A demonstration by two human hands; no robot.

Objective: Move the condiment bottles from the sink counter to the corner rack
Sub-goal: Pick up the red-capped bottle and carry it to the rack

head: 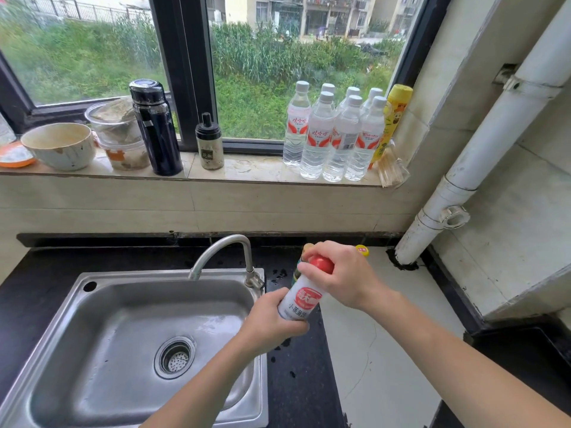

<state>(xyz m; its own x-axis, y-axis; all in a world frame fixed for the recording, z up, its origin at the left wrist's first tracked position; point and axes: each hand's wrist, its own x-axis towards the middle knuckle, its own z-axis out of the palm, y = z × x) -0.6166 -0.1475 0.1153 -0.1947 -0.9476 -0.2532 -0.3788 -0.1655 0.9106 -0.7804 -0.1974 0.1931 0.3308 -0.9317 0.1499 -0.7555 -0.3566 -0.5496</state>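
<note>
A white condiment bottle (301, 299) with a red cap and a red label is held tilted above the black counter, just right of the sink. My left hand (273, 319) grips its lower body. My right hand (343, 273) is curled over the red cap and neck. Behind it stand a dark green bottle (298, 270), mostly hidden, and a bottle of which only the yellow cap (362, 250) shows past my right hand. The corner rack is not in view.
A steel sink (92, 344) with a curved faucet (228, 257) fills the lower left. A white pipe (482, 156) runs down to the counter at right. The windowsill holds several water bottles (333, 137), a black flask (156, 128), a spice jar (209, 143) and bowls.
</note>
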